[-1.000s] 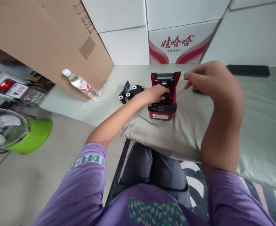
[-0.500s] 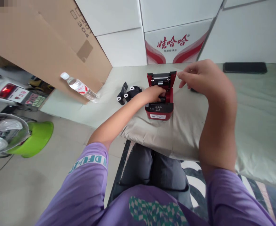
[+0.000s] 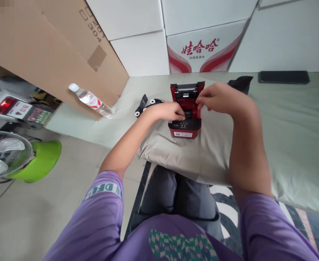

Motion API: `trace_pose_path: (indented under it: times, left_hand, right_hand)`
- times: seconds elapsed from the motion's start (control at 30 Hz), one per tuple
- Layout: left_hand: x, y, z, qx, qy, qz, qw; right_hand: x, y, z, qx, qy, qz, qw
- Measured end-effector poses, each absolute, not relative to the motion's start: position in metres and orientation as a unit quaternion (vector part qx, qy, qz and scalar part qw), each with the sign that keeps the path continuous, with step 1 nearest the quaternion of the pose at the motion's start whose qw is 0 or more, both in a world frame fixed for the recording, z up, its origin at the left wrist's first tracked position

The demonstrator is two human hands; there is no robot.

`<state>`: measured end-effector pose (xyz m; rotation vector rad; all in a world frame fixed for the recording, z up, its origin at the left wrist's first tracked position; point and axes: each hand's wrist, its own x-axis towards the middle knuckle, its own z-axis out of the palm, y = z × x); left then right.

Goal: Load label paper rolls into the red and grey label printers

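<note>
A small red and black printer [image 3: 185,128] stands on the cloth-covered surface with its lid [image 3: 187,91] raised. Dark parts show inside its compartment. My left hand [image 3: 171,111] reaches in over the left rim, fingers curled down on it. At the printer's right side, by the lid hinge, my right hand [image 3: 215,97] is closed, thumb and fingers pinched against the wall. The exact contact of its fingertips is partly hidden. Several black rolls with white cores [image 3: 152,102] lie left of the printer, partly behind my left hand.
A water bottle [image 3: 92,100] leans at the left beside a large cardboard box [image 3: 66,47]. White cartons [image 3: 200,50] line the back. A black phone-like slab [image 3: 283,77] lies at the far right. Behind my right hand is a crumpled black piece [image 3: 241,84].
My right hand has moved left and down to the printer's right side, uncovering the black piece behind it. My left hand has drawn back slightly from the compartment to the left rim.
</note>
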<state>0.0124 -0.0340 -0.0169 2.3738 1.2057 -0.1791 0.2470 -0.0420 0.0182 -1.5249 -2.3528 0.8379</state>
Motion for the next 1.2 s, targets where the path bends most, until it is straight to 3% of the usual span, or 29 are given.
trace_pose_path:
  times: [0.27,0.43,0.6,0.87,1.2]
  left_hand:
    - [0.015,-0.039,-0.031,0.877,0.427,-0.009,0.219]
    - [0.011,-0.055,-0.033,0.880,0.453,0.074,0.123]
    - [0.003,-0.075,-0.031,0.876,0.456,0.125,0.091]
    - [0.004,-0.100,-0.037,0.874,0.455,0.172,0.000]
    - [0.010,-0.121,-0.054,0.886,0.432,0.168,0.015]
  right_hand:
    - [0.222,-0.023,-0.019,-0.471,-0.839,0.271,-0.043]
    - [0.206,-0.031,-0.021,-0.504,-0.848,0.161,-0.033]
    - [0.197,-0.039,-0.019,-0.546,-0.828,0.127,-0.033]
    - [0.200,-0.032,-0.022,-0.542,-0.828,0.141,-0.029]
    - [0.229,-0.021,-0.018,-0.521,-0.822,0.227,0.025]
